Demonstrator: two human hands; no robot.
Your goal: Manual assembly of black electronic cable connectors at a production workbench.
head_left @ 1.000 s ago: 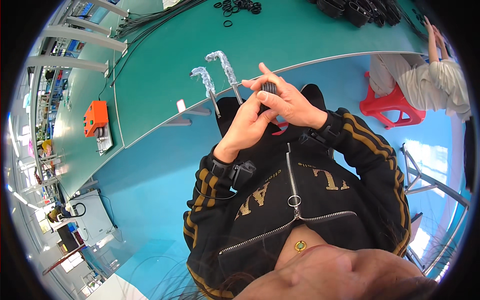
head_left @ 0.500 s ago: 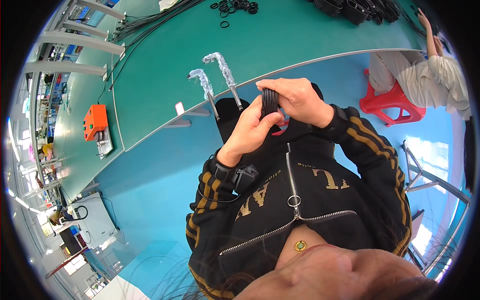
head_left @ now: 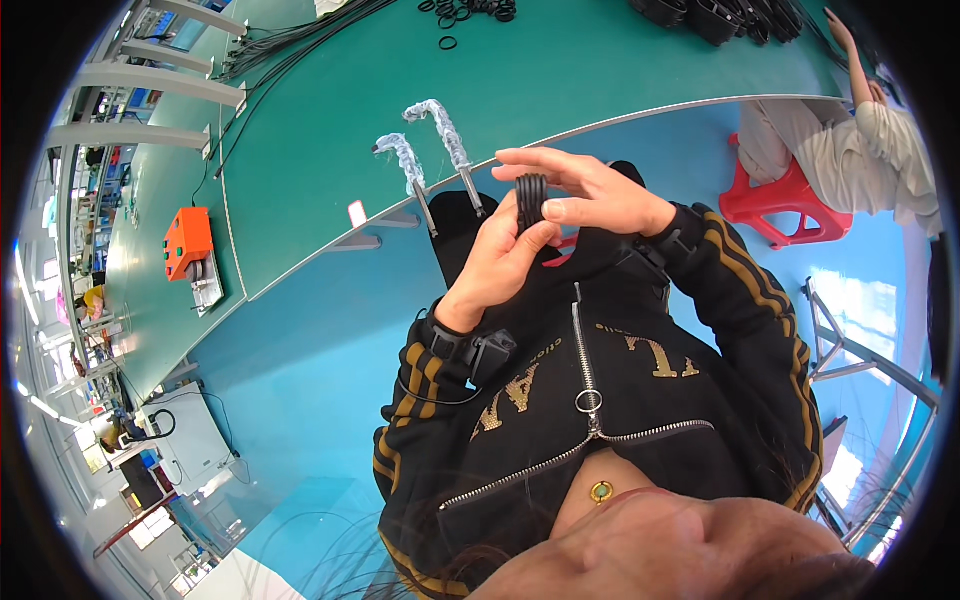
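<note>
A tight coil of black cable is held in front of my body, off the table's near edge. My left hand is closed around its lower left part, thumb pressed across the bottom. On the other side, my right hand has its fingers stretched out past the top of the coil, with the thumb close against the coil's right face. Whether that thumb presses on the coil I cannot tell. Just left of the coil, two metal rods with hooked, plastic-wrapped ends stand out from the table edge.
The green table carries several black rings, long black cables and bundled black coils. An orange box with buttons sits at the left. A co-worker sits at the right by a red stool.
My right hand has loosened from around the coil, its fingers straightening and lifting. My left hand keeps its hold on the coil.
</note>
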